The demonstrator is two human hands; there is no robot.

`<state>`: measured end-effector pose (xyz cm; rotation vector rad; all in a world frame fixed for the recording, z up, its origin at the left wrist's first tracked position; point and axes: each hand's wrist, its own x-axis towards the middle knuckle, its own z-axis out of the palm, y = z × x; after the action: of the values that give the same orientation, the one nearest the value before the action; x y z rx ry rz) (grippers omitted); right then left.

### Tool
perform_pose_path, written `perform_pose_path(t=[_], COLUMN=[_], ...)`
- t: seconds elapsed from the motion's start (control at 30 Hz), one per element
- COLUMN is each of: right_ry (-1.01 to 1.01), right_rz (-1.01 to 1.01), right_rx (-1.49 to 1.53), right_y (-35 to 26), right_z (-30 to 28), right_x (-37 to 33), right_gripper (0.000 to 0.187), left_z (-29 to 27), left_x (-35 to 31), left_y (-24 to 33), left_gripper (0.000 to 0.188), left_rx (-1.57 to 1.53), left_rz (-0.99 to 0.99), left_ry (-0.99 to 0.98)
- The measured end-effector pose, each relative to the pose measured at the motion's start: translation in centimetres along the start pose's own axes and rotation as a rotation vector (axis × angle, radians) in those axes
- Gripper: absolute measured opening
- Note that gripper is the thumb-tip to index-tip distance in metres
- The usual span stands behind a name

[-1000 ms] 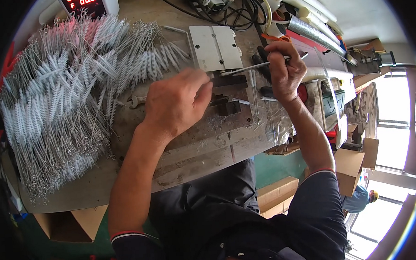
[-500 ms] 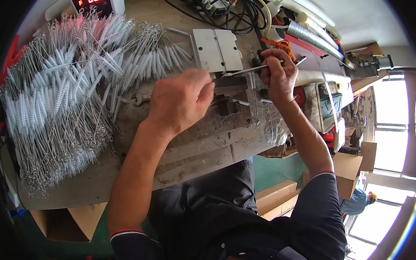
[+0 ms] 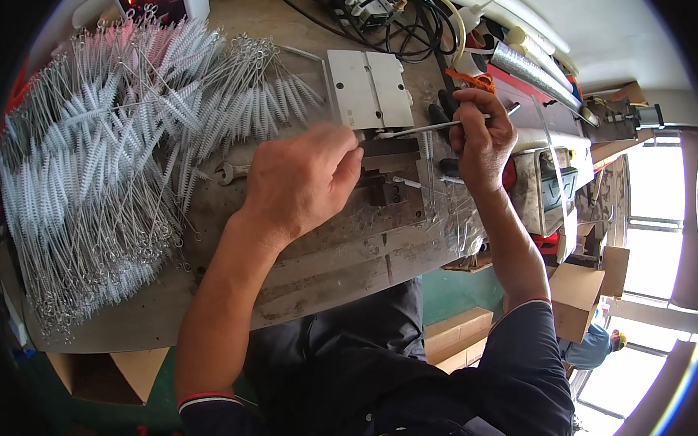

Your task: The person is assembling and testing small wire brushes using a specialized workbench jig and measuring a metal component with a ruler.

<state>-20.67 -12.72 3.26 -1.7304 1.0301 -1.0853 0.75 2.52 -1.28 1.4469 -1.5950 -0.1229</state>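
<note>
My right hand (image 3: 486,138) is closed around a thin grey metal rod (image 3: 432,127), whose left end lies along the front edge of a white two-part plate (image 3: 366,85). My left hand (image 3: 301,185) is held in a pinch just left of that rod end; its fingers are partly smeared, and what they hold is too small to make out. Below the rod sits a dark metal block (image 3: 393,149). A small brush (image 3: 427,156) stands out to the right of the block. An open-end wrench (image 3: 232,172) lies by my left wrist.
A large heap of small white wire brushes (image 3: 98,174) with looped ends covers the bench's left side. Black cables (image 3: 411,28) coil at the back. A red-lit display (image 3: 153,2) stands far left. Tubes and rolls (image 3: 533,73) lie at right. Another person (image 3: 592,346) is far right.
The whole view has shifted slightly. My right hand keeps hold of the rod, and my left hand stays pinched near its end, its fingers blurred by a small motion.
</note>
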Motion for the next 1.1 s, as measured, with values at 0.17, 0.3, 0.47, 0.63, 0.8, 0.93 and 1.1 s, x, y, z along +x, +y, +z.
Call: perform_pose_path(t=[0.17, 0.3, 0.47, 0.63, 0.8, 0.93, 1.1], right_ry=[-0.020, 0.019, -0.006, 0.034, 0.044, 0.063, -0.009], right_rz=[-0.019, 0.017, 0.039, -0.035, -0.011, 0.005, -0.501], right_rx=[-0.035, -0.080, -0.089, -0.185, -0.201, -0.247, -0.491], right_y=[-0.1, -0.7, -0.5, 0.0, -0.3, 0.1, -5.9], right_z=[-0.2, 0.2, -0.1, -0.4, -0.1, -0.7, 3.4], right_x=[0.0, 0.1, 0.0, 0.2, 0.1, 0.3, 0.1], right_gripper=[0.017, 0.017, 0.017, 0.019, 0.019, 0.017, 0.014], left_z=[-0.1, 0.0, -0.1, 0.0, -0.1, 0.0, -0.2], left_x=[0.1, 0.2, 0.1, 0.2, 0.1, 0.2, -0.1], left_y=[0.1, 0.1, 0.2, 0.2, 0.1, 0.3, 0.2], left_gripper=[0.010, 0.010, 0.009, 0.009, 0.009, 0.009, 0.008], left_rx=[0.004, -0.003, -0.011, -0.007, -0.016, -0.016, -0.044], left_rz=[-0.007, -0.008, -0.019, -0.003, -0.004, -0.005, 0.036], left_ry=[-0.003, -0.009, -0.014, -0.002, 0.008, -0.001, 0.015])
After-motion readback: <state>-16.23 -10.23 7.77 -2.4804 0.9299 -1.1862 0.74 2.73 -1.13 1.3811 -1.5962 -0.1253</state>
